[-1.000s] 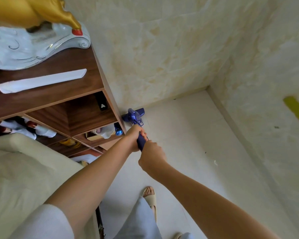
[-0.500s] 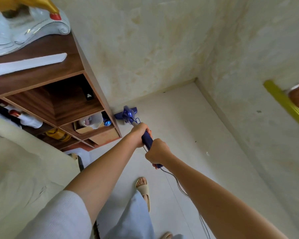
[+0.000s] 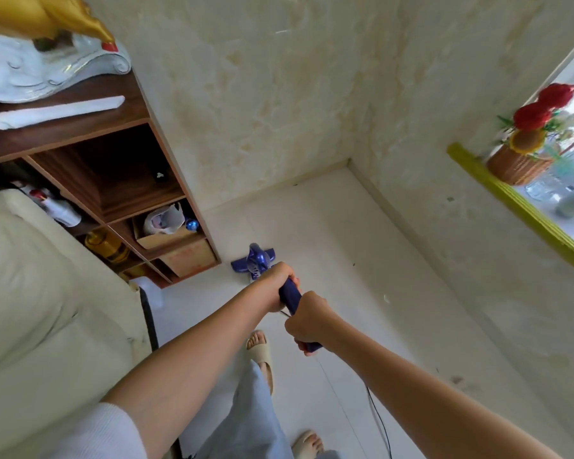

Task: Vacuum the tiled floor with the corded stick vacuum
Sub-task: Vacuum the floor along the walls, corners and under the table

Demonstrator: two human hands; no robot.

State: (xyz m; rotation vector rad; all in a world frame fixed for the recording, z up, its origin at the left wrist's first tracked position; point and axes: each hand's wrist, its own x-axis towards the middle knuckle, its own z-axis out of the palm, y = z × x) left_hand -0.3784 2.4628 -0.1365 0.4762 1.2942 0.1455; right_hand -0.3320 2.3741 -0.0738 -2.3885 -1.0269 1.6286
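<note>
The vacuum head (image 3: pixel 253 261) has come away from the shelf (image 3: pixel 113 180); fingers of both hands (image 3: pixel 276 286) (image 3: pixel 307 321) wrap its handle (image 3: pixel 290 298).

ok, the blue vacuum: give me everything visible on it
The glossy blue plastic corded stick vacuum leans from the floor up toward the camera. Its flat wide head rests on the pale tiled floor just off the wooden shelf unit's bottom corner, with a bulbous body above. The left hand grips the dark blue handle lower down, the right hand near its end. A thin black cord trails below.
</note>
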